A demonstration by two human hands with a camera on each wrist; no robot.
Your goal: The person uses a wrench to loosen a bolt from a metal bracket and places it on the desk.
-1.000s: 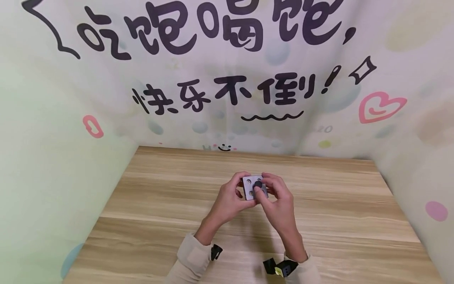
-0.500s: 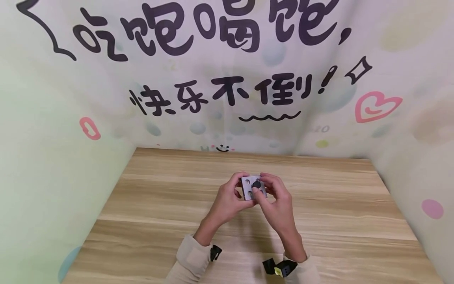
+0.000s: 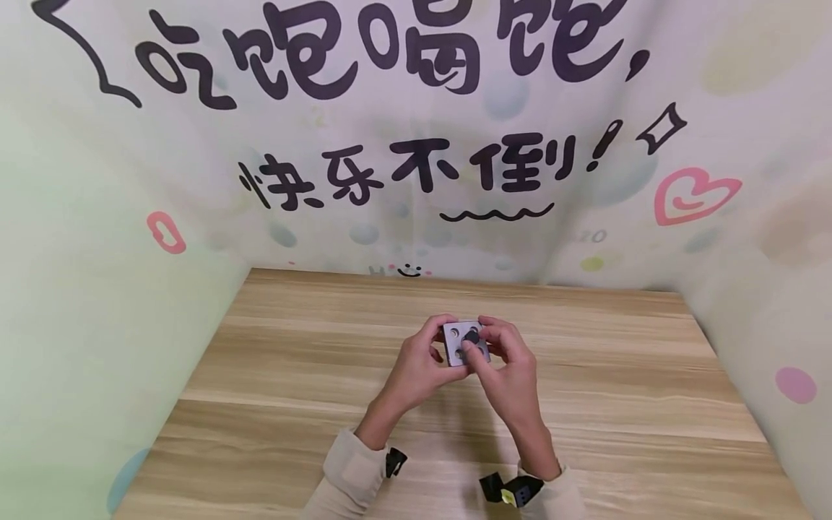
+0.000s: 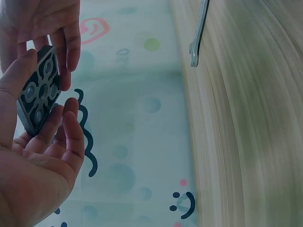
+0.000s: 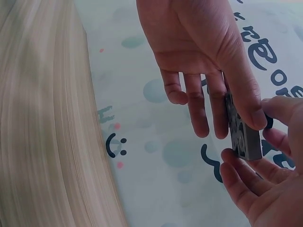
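Under everything lies the wood-grain table (image 3: 292,347). My left hand (image 3: 422,361) reaches in from 7 o'clock, my right hand (image 3: 510,365) from 5. Between them, lifted off the tabletop, is the square holed plate (image 3: 458,343), with my left thumb and fingers curled on its edges from 7 round to 11 o'clock. I judge it stiff metal, a bit heavy for its size, slick on the faces, so the edges offer the surest hold. Toward its 1 o'clock sits the black knob (image 3: 471,336), pinched by my right thumb and forefinger; it looks hard, best taken by its sides
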